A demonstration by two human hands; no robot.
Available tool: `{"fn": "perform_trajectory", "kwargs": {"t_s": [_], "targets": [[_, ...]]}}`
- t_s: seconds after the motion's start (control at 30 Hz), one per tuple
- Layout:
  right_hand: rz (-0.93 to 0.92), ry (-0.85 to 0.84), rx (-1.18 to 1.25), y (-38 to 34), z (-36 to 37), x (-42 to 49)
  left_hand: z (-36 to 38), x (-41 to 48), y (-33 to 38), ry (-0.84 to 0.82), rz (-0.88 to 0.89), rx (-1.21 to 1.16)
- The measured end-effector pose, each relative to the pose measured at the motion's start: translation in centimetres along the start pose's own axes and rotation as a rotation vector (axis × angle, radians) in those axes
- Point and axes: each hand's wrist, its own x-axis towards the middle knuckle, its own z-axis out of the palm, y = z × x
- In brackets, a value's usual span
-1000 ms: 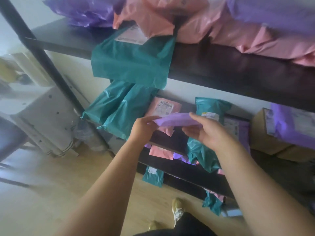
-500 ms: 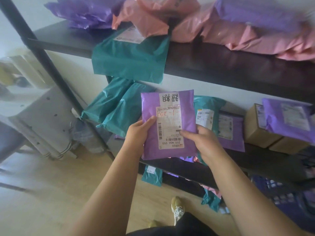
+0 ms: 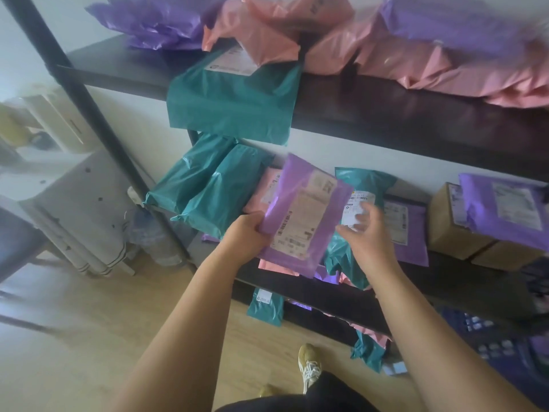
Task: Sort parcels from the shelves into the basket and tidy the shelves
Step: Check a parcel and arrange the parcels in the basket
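Holding: the left hand (image 3: 246, 236) grips a purple parcel (image 3: 303, 215) by its lower left edge, thumb across the front, the label side turned up toward the person.
Parcel: tilted, its top corner leaning right, it hangs in the air in front of the middle shelf (image 3: 463, 278) and covers most of a pink parcel (image 3: 267, 191) lying there.
Right hand: the right hand (image 3: 367, 236) holds nothing, fingers spread and loose. It is just beside the purple parcel's right edge and in front of the white label on a teal parcel (image 3: 365, 182). It is blurred, so I cannot tell whether a fingertip touches either one.
Middle shelf: two teal bags (image 3: 208, 188) lie side by side at the left end, overhanging the edge. A purple mailer (image 3: 411, 233) lies flat to the right of the teal parcel. Brown boxes (image 3: 454, 233) stand at the far right with a purple bag (image 3: 505, 212) draped over them.
Top shelf: a large teal mailer (image 3: 231, 105) droops over the front edge of the top shelf (image 3: 401, 114). Pink bags (image 3: 416, 63) and more purple ones are heaped behind it.
Below: small teal packets (image 3: 266, 304) hang off a lower ledge.
Basket: what looks like a dark basket (image 3: 490, 343) sits low at the right, too blurred to read its contents.
Floor: pale wood, with one pale shoe (image 3: 309, 364) planted near the rack.
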Motion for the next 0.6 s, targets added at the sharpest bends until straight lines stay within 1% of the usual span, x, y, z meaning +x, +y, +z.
{"fn": "perform_trajectory", "kwargs": {"t_s": [0.07,0.1,0.13,0.17,0.2,0.27,0.33,0.37,0.43,0.5,0.6], "targets": [[-0.282,0.077,-0.206,-0.5,-0.1,0.1,-0.5,0.0,0.8,0.063,0.09,0.311],[-0.429,0.088,-0.304,-0.9,0.0,0.0,-0.6,-0.1,1.2,0.082,0.119,0.383],[-0.544,0.072,-0.395,-1.4,0.1,0.0,-0.7,-0.3,1.9,0.093,0.146,0.413],[-0.615,0.036,-0.473,-1.7,0.4,0.0,-0.8,-0.3,2.4,0.1,0.172,0.415],[-0.643,-0.006,-0.534,-1.9,0.7,-0.1,-0.9,-0.3,2.8,0.103,0.197,0.389],[-0.618,-0.054,-0.608,-1.6,1.4,0.0,-1.1,-0.3,3.2,0.116,0.244,0.294],[-0.574,-0.019,-0.65,-1.3,1.6,-0.1,-1.3,-0.3,3.4,0.168,0.284,0.172],[-0.557,-0.005,-0.631,-1.4,1.6,-0.2,-1.5,-0.3,3.4,0.208,0.291,0.107],[-0.487,-0.052,-0.507,-1.7,1.6,-0.6,-2.0,-0.2,3.5,0.291,0.246,0.001],[-0.367,-0.107,-0.376,-2.2,1.5,-0.7,-2.2,0.1,3.3,0.38,0.167,-0.039],[-0.15,-0.105,-0.106,-2.8,1.2,-0.2,-2.3,0.6,2.2,0.481,0.072,-0.172]]}}
